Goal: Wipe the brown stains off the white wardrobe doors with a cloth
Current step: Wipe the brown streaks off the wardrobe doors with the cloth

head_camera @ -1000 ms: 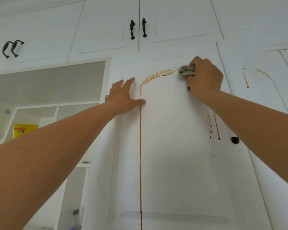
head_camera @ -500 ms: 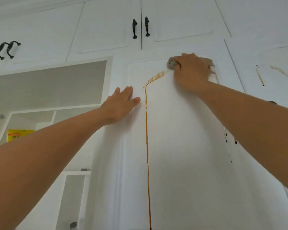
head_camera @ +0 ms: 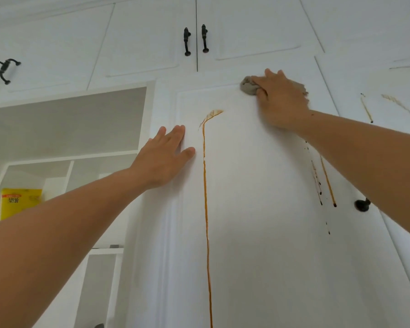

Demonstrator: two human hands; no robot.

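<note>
Fingers [head_camera: 258,79] of the right hand [head_camera: 282,100] curl over a grey cloth [head_camera: 247,88], gripping it and pressing it against the top edge of the door [head_camera: 258,221] panel. Below and left of the cloth, a short brown smear [head_camera: 212,114] arcs into a long thin drip [head_camera: 206,209] that runs straight down the panel and out of view. The left hand [head_camera: 163,159] lies flat on the door's left edge just beside that drip, fingers straight and together, thumb spread, holding nothing. Darker streaks [head_camera: 327,183] run down under the right forearm, near a black knob [head_camera: 362,205]. The next door [head_camera: 388,143] to the right carries faint brown marks [head_camera: 366,110]. Above hang paired black handles [head_camera: 187,41]. Open shelves at left hold a yellow packet [head_camera: 19,203].
</note>
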